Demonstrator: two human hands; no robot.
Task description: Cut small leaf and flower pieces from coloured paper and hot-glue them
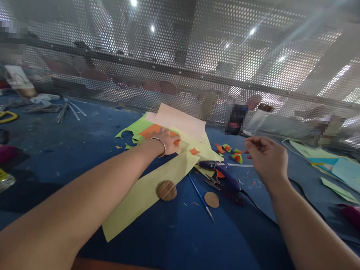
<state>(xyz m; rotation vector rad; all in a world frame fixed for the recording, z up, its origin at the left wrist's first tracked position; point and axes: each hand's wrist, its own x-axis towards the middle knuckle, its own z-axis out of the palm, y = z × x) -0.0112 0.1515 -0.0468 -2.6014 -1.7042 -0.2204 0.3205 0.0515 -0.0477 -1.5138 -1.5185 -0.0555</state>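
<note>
My left hand [169, 141], with a bracelet at the wrist, lies on an orange paper sheet [149, 131], fingers reaching forward over it. Light green paper [133, 127] with cut-out curves, a pale pink sheet [181, 119] and a long pale yellow strip [138, 204] spread around it. A small orange paper scrap [194, 151] rests just to the right. Above the table, my right hand [267, 157] is closed, thumb and fingers together; what they hold, if anything, cannot be made out. Nearest to it are small orange-and-green paper pieces [237, 157].
A corded blue tool [228, 177], a thin blue stick [202, 198] and two brown discs [166, 190] [211, 199] lie centrally. Yellow-handled scissors [4, 117] are at left, coloured papers [350, 171] at right. A perforated metal screen [180, 48] stands behind.
</note>
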